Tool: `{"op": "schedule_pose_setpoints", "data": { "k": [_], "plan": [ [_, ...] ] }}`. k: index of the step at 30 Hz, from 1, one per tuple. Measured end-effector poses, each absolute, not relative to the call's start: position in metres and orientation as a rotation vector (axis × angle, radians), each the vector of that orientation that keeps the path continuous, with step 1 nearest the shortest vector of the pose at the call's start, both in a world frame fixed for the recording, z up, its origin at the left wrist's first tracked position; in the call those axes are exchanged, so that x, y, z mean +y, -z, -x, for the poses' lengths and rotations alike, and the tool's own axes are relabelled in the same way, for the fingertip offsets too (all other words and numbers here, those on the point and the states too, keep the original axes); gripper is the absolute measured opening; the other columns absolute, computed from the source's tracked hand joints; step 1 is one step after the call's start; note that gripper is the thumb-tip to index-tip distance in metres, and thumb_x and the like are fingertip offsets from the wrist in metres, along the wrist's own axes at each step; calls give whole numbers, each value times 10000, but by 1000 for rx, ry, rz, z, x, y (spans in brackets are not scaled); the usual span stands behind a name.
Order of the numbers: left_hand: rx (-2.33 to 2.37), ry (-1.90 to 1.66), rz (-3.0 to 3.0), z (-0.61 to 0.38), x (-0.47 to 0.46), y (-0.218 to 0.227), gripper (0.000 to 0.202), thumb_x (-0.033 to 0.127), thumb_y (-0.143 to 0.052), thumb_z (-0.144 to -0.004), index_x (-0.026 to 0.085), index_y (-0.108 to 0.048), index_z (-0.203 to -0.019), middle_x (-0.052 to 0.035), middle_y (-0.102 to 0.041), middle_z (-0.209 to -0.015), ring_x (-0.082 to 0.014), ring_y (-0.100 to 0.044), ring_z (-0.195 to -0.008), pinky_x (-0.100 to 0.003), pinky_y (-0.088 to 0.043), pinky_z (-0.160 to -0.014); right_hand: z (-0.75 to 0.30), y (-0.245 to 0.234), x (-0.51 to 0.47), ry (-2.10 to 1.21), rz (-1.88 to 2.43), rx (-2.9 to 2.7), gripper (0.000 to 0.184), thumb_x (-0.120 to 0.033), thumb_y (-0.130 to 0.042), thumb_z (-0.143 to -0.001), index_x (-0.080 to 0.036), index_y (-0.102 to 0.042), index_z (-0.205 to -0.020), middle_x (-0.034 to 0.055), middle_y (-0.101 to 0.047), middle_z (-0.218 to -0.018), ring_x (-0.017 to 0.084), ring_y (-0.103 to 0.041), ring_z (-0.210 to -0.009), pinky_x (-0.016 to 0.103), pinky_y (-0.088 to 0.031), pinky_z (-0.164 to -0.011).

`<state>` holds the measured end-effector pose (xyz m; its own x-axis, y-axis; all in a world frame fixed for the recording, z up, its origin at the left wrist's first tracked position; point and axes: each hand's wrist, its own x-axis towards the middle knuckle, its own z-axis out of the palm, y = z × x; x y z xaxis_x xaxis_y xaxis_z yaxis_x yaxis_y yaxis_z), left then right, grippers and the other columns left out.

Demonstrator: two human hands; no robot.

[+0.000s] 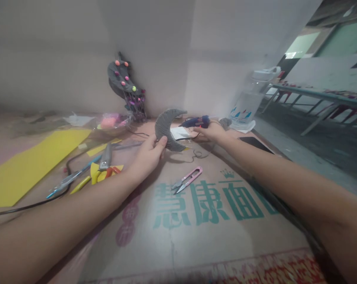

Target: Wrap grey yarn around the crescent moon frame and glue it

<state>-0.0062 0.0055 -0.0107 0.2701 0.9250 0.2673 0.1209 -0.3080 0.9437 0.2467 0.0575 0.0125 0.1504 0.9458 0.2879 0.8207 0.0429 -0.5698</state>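
Note:
My left hand (152, 154) pinches the lower left part of a crescent moon shape (163, 128) wrapped in grey yarn, its tips pointing right. To its right, my right hand (213, 131) is closed around a dark blue glue gun (200, 121) with a small red light. The gun's nozzle points left at the crescent's open side and appears apart from it. A white piece (180, 133) lies behind the crescent. Loose grey yarn (197, 154) curls on the sheet below. Pink-handled thread snips (188, 179) lie on the sheet between my arms.
Pliers with yellow and red handles (103, 173) and a yellow sheet (42, 163) lie at left. A decorated grey crescent (119, 79) with pompoms leans on the wall. A clear bottle (246, 102) and a dark flat object (257, 144) are at right. Printed brown sacking (225, 244) covers the table.

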Motion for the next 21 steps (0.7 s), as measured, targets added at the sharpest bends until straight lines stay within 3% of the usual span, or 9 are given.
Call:
{"op": "schedule_pose_setpoints", "data": {
  "k": [5,15,21],
  "plan": [
    [978,-1132,-1678,7,7,12,253,418,-503,-961,207,-480,-824,64,-460,-578,-99,-408,-476,-229,-311,-468,-247,-4,73,-312,1829,-1773,289,-381,-649,-889,-115,-747,-942,133,-768,-924,257,-713,-871,351,-549,-803],
    [979,-1121,-1658,6,5,11,265,410,-497,-965,209,-450,-798,73,-458,-560,-87,-388,-446,-221,-290,-451,-271,-7,44,-108,1841,-1938,494,-406,-632,-897,-149,-619,-1319,159,-703,-1225,307,-663,-1056,416,-493,-921],
    [985,-1142,-1679,5,5,10,249,382,-492,-968,205,-464,-795,65,-456,-563,-92,-400,-471,-222,-311,-470,-278,-5,17,385,1599,-2012,494,-369,-618,-898,-81,-606,-1299,207,-653,-1257,358,-571,-1189,477,-422,-1034]
  ]
}}
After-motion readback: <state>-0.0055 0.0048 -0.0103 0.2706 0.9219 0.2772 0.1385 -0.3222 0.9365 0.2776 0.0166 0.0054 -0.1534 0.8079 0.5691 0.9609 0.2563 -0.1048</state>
